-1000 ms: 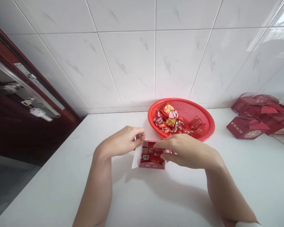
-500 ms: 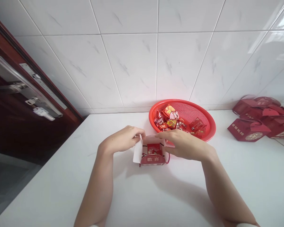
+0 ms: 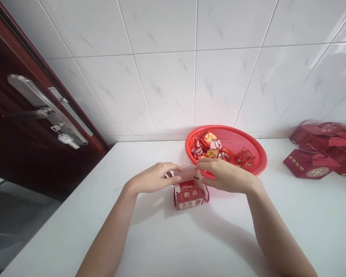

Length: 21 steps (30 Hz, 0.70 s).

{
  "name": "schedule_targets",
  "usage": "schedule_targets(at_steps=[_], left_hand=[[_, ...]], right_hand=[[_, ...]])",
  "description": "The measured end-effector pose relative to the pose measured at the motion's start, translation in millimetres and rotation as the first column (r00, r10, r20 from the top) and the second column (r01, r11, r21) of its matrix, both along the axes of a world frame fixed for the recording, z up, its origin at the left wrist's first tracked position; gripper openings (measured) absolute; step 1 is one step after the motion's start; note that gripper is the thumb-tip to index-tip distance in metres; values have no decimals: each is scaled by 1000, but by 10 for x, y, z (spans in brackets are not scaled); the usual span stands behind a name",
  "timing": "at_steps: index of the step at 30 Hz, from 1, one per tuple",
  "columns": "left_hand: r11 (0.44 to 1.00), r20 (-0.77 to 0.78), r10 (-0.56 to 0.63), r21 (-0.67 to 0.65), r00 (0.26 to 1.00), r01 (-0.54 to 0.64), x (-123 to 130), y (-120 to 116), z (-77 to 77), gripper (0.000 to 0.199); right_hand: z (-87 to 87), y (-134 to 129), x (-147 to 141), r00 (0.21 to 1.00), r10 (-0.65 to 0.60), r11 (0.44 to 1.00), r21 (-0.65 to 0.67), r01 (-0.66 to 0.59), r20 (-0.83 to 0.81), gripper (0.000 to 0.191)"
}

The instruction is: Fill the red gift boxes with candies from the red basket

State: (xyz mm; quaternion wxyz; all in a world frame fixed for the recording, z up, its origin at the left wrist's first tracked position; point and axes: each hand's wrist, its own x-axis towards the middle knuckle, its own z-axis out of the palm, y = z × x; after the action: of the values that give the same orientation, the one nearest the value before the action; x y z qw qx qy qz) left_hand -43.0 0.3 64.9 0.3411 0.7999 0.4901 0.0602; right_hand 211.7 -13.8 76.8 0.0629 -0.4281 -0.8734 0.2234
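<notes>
Okay, your left hand [image 3: 154, 179] and right hand [image 3: 226, 175] are half curled on the upper edges of the red-and-white gift box [image 3: 188, 194], at 12 o'clock on the white counter [image 3: 75, 219]. Can't tell how firm the grip is. Behind it, at 1 o'clock: red mesh basket [image 3: 261, 161] of wrapped candies [image 3: 210, 148]. Flat red boxes [image 3: 308, 164] at 2 o'clock.

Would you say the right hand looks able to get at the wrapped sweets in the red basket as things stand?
Probably yes. The right hand sits at the top of the red-and-white gift box, right beside the red plastic basket, and nothing appears to stand between it and the wrapped sweets; it would only need to clear the rim.
</notes>
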Motion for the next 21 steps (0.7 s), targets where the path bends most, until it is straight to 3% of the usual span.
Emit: schedule_targets(at_steps=[4,11,15,21], left_hand=[[994,4,99,40,995,-99,57,-194,-57,55],[991,-70,135,10,988,-135,234,-453,-32,81],[994,-55,104,-15,993,-105,225,-443,-23,61],[987,-38,156,53,987,-154,196,-364,-89,46]], right_hand=[[-22,-13,-38,1000,2,1000,-6,-2,7,17],[-38,-67,-110,1000,-20,1000,-20,20,13,35],[-37,-76,-118,998,-44,999,-27,45,45,43],[-38,-72,-115,997,-30,999,-39,33,68,29]])
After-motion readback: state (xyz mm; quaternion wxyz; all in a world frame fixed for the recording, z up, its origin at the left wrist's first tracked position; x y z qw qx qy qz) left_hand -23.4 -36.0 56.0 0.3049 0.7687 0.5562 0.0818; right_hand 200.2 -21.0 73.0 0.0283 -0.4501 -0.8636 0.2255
